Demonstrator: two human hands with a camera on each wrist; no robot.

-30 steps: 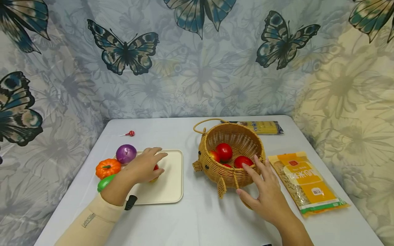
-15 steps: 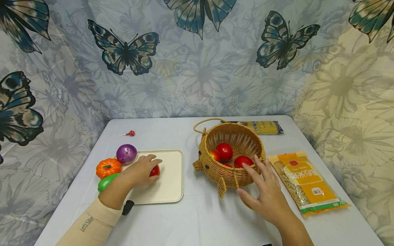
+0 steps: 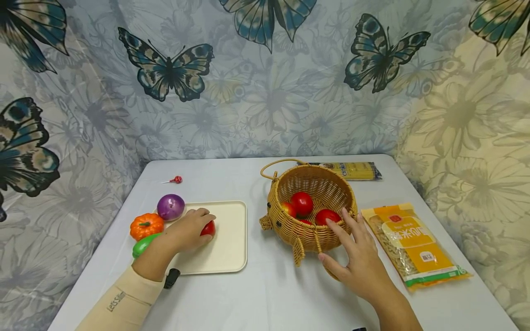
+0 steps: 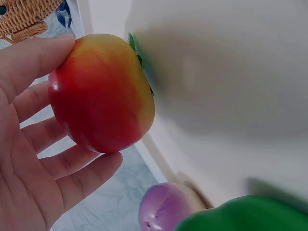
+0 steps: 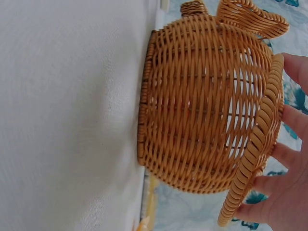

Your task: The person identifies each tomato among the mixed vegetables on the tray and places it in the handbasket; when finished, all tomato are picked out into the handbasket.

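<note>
In the left wrist view, my left hand (image 4: pixel 29 125) holds a red-and-yellow tomato (image 4: pixel 101 94) with a green leafy top, thumb above and fingers around its far side. In the head view this hand is over the cream tray (image 3: pixel 232 239). My right hand (image 3: pixel 360 262) rests with spread, fairly straight fingers at the near right rim of a wicker animal-shaped basket (image 3: pixel 308 236); its thumb touches the lowered handle (image 5: pixel 255 144). Several red tomatoes (image 3: pixel 302 204) lie inside the basket.
Beside the tray's left edge are a purple round vegetable (image 3: pixel 170 207), an orange pumpkin (image 3: pixel 146 226) and a green pepper (image 3: pixel 142 246). A lollipop (image 3: pixel 177 179) lies farther back. A yellow pack (image 3: pixel 358 171) lies behind the basket, an orange-and-clear bag (image 3: pixel 418 246) to its right.
My left hand has drawn slightly left and closed round the tomato, which now shows more in its fingers. The right hand and the basket keep their place.
</note>
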